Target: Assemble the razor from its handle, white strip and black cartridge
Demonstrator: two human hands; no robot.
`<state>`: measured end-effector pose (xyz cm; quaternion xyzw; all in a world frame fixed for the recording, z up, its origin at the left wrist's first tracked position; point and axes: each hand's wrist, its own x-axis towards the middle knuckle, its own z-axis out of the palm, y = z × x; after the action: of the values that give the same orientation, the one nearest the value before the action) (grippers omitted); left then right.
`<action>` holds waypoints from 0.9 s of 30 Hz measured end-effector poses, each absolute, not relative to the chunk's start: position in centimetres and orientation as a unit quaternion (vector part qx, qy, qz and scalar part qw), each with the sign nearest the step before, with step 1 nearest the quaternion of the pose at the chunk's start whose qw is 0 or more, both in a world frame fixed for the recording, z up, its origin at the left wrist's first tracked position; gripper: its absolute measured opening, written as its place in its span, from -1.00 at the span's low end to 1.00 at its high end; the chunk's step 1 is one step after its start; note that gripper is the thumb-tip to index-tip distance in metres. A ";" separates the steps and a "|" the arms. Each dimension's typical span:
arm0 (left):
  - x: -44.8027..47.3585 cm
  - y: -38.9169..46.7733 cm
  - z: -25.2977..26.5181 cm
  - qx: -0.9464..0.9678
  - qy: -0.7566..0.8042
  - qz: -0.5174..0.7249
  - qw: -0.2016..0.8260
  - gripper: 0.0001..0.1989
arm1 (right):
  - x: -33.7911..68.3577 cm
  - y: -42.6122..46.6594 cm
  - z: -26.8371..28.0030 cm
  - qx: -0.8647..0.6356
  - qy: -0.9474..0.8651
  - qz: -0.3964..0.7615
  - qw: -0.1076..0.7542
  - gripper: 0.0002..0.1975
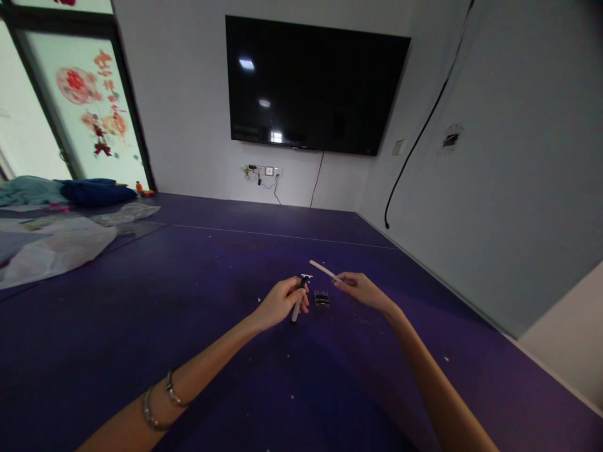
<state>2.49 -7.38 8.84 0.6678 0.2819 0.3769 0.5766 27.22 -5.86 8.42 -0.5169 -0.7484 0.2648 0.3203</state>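
Note:
My left hand [279, 305] is closed around a slim tool with a grey handle [296, 310], a black neck and a small pale crosspiece at its top, shaped like a razor. Between the thumb and fingers of my right hand [362, 289] is a thin white stick [324, 270], its free end pointing up and left towards the tool's head. The stick and the tool are apart. On the purple surface between my hands lies a small dark, squarish piece [322, 299] with short prongs; its kind is too small to tell.
Small white scraps [292, 397] dot the purple surface [211, 376]. At the left lie clear plastic sheeting [70, 251] and dark blue cloth [97, 192]. A television [315, 88] hangs on the far wall, and a black cable [419, 141] dangles at the right.

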 end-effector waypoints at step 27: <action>1.1 -5.4 9.5 0.650 0.285 0.423 0.563 -0.90 | 17.4 -8.5 3.5 -0.724 -0.686 -0.021 0.072 -0.65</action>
<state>1.11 -5.35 9.54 0.6501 0.2851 0.4233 0.5629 17.45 -8.53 3.46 -0.7235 -0.6863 -0.0213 0.0715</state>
